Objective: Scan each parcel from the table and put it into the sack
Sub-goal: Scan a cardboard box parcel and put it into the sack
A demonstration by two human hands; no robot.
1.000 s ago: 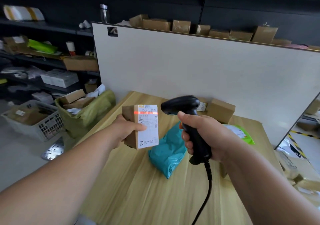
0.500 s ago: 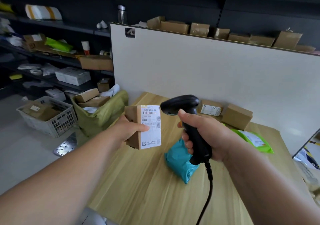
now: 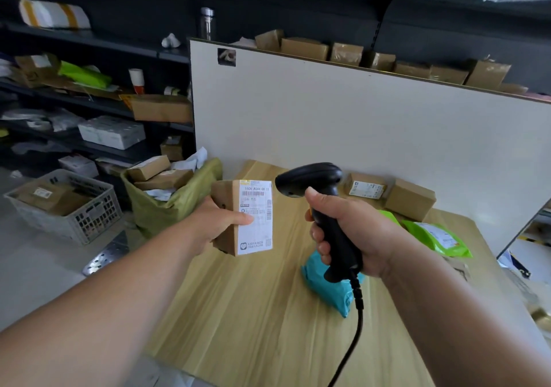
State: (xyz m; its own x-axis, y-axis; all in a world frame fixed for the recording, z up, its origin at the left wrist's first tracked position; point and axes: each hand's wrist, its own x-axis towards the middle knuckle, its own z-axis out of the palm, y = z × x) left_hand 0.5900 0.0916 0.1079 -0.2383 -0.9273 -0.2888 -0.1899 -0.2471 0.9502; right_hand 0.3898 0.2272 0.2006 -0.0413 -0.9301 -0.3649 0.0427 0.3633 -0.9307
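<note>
My left hand holds a small brown cardboard parcel upright above the wooden table, its white label facing me. My right hand grips a black corded barcode scanner, whose head points at the label from the right. No red beam shows on the label. A green sack stands on the floor left of the table, with several brown boxes in it. On the table lie a teal bag parcel, a green bag parcel and two brown boxes against the white board.
A white board stands upright along the table's far edge. A white plastic crate with boxes sits on the floor at the left. Dark shelves full of parcels fill the background. The scanner's cable hangs down over the table's front.
The red scan line on the label has gone out. My view has swung left, bringing the sack and crate further into the frame. Both hands keep their grip.
</note>
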